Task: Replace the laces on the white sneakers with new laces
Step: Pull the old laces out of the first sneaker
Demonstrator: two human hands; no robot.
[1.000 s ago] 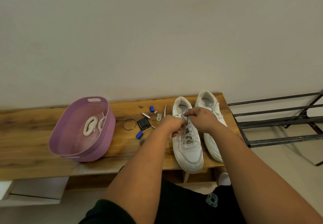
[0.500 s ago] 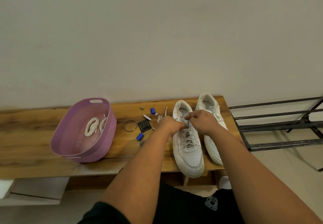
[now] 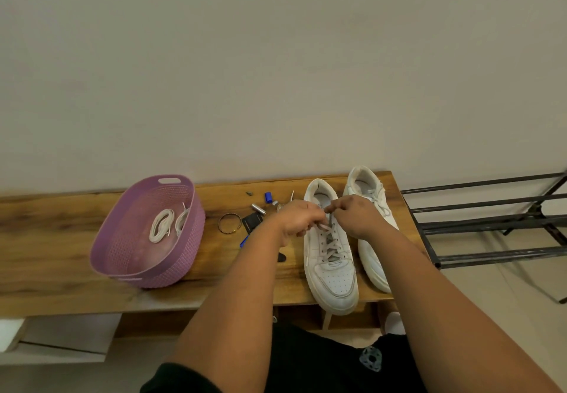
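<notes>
Early stage: both hands, left hand [image 3: 299, 219] and right hand [image 3: 356, 216], fingers curled pinching the old lace [image 3: 329, 239] atop the centre-frame sneaker [image 3: 333, 279]; new laces [image 3: 161, 228] wait in the basket [image 3: 122, 257].

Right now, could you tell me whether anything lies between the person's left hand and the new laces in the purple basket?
Yes. Small clutter lies on the bench between the left hand and the purple basket: a ring, a black piece and a silver cylinder. The new laces lie low behind the basket's wall.

sneakers [image 3: 333, 273] – white, perforated toe | basket [image 3: 122, 257] – purple, woven texture | table [image 3: 46, 257] – brown woodgrain | laces [image 3: 161, 229] – white
</notes>
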